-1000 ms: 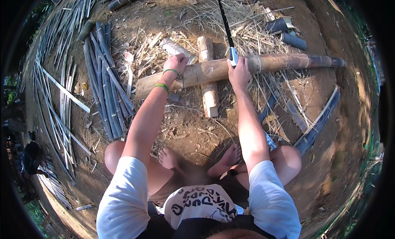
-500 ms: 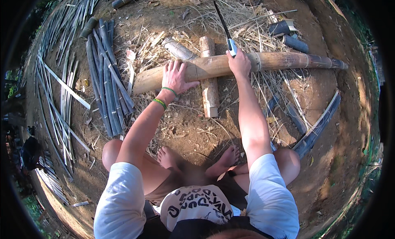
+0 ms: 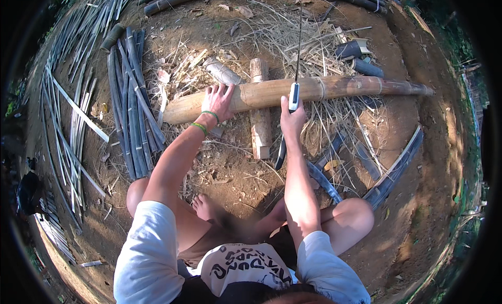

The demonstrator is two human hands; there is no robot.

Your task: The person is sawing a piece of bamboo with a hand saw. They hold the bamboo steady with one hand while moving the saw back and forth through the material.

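Observation:
A thick tan bamboo pole lies crosswise in front of me. It rests across a short peeled log. My left hand lies on the pole left of the log, its fingers spread over the top. My right hand is closed round the handle of a hand saw on the near side of the pole. The handle is white and light blue with a dark curved end below my hand. Its thin dark blade points away from me, beyond the pole. Whether the blade touches the bamboo I cannot tell.
Dark split bamboo strips are piled at the left, with thin pale slats beyond them. Shavings cover the ground behind the pole. Short bamboo pieces and a long split piece lie at the right.
My right hand has come nearer to me and slightly left, bringing the saw handle to the pole. The blade has swung from leaning left to nearly straight ahead. My left thumb has drawn in.

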